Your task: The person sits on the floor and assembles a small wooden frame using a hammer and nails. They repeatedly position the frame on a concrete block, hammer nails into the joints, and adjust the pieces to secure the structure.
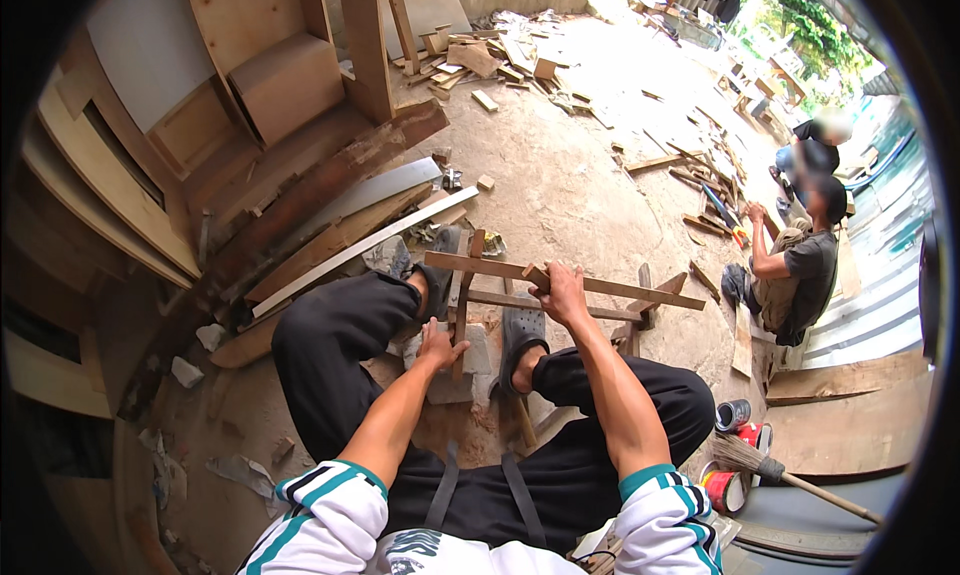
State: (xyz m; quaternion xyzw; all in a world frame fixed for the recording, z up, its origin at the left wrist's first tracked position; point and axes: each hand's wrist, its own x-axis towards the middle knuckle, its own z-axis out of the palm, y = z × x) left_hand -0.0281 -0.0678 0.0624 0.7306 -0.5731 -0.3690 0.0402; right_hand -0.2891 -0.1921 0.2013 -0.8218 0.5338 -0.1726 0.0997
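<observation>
A wooden frame (610, 284) of long slats and upright end pieces stands on the ground between my feet. My right hand (566, 297) is closed around a short piece of wood (536, 277), whose end sticks out over the long upper slat. Lower and to the left, my left hand (438, 347) has its thumb and fingers apart, beside the frame's left upright (462, 310). Its thumb reaches the upright or lies very close to it; I cannot tell which. Under this end of the frame lies a grey block (475, 348).
Boards (350, 237) and a wooden cabinet (285, 85) stand at the left. Wood scraps (490, 60) litter the far ground. Two people (810, 260) sit at the right, near a handsaw (738, 233). A broom (765, 465) and paint cans (722, 490) are close at my right.
</observation>
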